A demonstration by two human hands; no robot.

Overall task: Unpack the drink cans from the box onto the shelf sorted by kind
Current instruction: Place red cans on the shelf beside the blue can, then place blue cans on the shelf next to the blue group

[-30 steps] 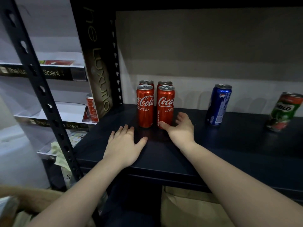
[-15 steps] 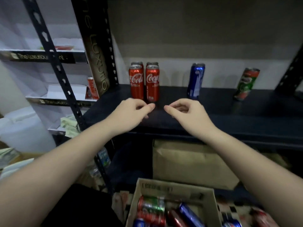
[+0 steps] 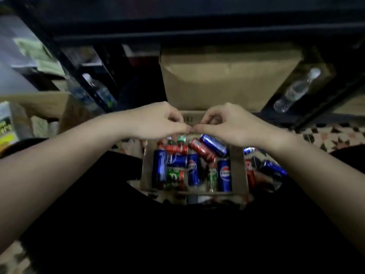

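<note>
An open cardboard box (image 3: pixel 240 171) sits on the floor below me, filled with several loose cans lying on their sides: blue Pepsi cans (image 3: pixel 224 176), red Coca-Cola cans (image 3: pixel 202 150) and green Milo cans (image 3: pixel 174 176). My left hand (image 3: pixel 158 121) and my right hand (image 3: pixel 231 123) hover side by side over the box's far edge, fingers loosely curled, thumbs nearly touching. Neither hand holds a can. The shelf front (image 3: pixel 197 34) runs across the top of the view; its upper surface is out of sight.
A large closed cardboard box (image 3: pixel 227 80) stands under the shelf behind the can box. Plastic water bottles lie at the left (image 3: pixel 98 91) and right (image 3: pixel 296 89). More cans (image 3: pixel 272 171) lie on the patterned floor right of the box. Dark shelf posts (image 3: pixel 65 62) flank the area.
The view has swung down from the shelf to the box. Both hands came off the shelf and dropped to hover over the box's far edge.
</note>
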